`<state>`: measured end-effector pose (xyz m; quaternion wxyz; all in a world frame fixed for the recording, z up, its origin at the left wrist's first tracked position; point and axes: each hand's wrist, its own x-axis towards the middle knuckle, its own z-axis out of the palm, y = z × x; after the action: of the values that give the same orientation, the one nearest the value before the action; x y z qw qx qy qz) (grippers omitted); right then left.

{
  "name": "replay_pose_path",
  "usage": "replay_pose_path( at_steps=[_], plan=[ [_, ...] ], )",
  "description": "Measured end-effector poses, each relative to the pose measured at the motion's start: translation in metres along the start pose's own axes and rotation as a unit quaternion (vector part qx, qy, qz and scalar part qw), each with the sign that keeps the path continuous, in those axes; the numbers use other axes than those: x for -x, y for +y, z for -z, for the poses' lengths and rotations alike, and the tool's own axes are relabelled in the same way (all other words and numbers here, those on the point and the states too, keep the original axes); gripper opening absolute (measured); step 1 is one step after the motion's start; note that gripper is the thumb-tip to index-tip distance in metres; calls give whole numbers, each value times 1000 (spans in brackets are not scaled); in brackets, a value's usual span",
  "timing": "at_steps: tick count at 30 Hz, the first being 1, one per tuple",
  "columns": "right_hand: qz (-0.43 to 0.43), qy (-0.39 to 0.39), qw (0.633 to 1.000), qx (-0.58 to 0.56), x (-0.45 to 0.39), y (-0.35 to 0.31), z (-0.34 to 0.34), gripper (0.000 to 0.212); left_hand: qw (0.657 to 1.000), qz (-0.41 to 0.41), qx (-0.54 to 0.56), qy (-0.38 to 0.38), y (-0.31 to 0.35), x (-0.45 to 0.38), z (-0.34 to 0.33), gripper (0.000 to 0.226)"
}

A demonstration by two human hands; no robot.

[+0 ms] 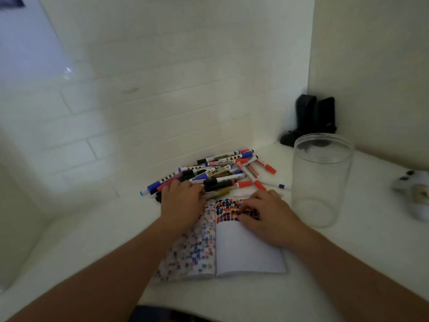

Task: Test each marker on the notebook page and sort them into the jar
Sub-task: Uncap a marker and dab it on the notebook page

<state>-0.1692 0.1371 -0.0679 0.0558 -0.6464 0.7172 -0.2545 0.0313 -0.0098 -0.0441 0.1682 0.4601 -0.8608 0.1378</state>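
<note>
A: Markers (216, 173)?
B: Piled behind the notebook (234, 247), long axes mostly left-right. Left hand (181, 201) is nearer, fingers curled into the pile; grip unclear.
A: Right hand (267, 212)?
B: Fingers relaxed, pressing the page. Jar (322, 180) stands right.

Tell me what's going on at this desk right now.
A person is working through a pile of markers. The left hand reaches into the near edge of the pile, while the right hand rests on the open notebook, whose right page is covered at the top with colored test marks. The clear jar to the right looks empty.
</note>
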Motion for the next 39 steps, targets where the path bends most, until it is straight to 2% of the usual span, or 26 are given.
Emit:
replay_pose_path(
  at_steps=[2, 5, 9, 11, 13, 15, 17, 19, 21, 23, 25, 28, 30, 32, 35, 37, 39],
  plan=[
    [-2, 4, 1000, -13, 1, 1, 1, 30, 996, -64, -50, 23, 0, -2, 1, 24],
    [0, 7, 1000, -2, 1, 2, 0, 33, 995, -88, -33, 44, 0, -3, 0, 16],
    [1, -3, 1000, 22, 1, 4, -3, 51, 985, -142, -24, 91, 2, -9, -1, 33],
    [-3, 20, 1000, -4, -2, 3, -2, 50, 973, -183, 18, 137, 9, -14, 9, 36],
    [-30, 81, 992, -91, -1, -2, 4, 34, 958, -216, 117, 151, 21, -18, 21, 36],
    [-63, 140, 971, -182, 0, -8, 9, 23, 936, -226, 239, 130, 34, -16, 27, 34],
    [-77, 167, 942, -280, 2, -15, 17, 21, 911, -258, 297, 124, 42, -14, 22, 27],
    [-93, 163, 899, -397, 4, -22, 22, 26, 893, -279, 327, 133, 44, -11, 14, 17],
    [-120, 120, 864, -475, 3, -31, 21, 27, 881, -260, 378, 115, 41, -8, 7, 14],
    [-148, 70, 839, -519, -2, -40, 15, 26, 857, -305, 402, 101, 39, -7, -1, 23],
    [-171, 56, 823, -539, -9, -43, 11, 22, 838, -338, 422, 79, 36, -7, -4, 34],
    [-188, 48, 811, -552, -18, -42, 18, 23, 813, -307, 494, 21, 32, -10, 4, 50],
    [-187, 34, 820, -539, -25, -42, 26, 21, 791, -248, 557, -46, 30, -6, 8, 48],
    [-163, 42, 836, -522, -33, -42, 35, 19, 776, -198, 589, -111, 30, -3, 10, 35],
    [-97, 66, 858, -501, -41, -41, 41, 14, 805, -178, 552, -124, 32, -1, 9, 28],
    [-51, 79, 883, -461, -40, -38, 35, 14, 823, -199, 521, -104, 33, 0, 7, 21],
    [-22, 92, 892, -442, -35, -33, 24, 22, 837, -235, 487, -89, 35, 0, 6, 8]
  ],
)
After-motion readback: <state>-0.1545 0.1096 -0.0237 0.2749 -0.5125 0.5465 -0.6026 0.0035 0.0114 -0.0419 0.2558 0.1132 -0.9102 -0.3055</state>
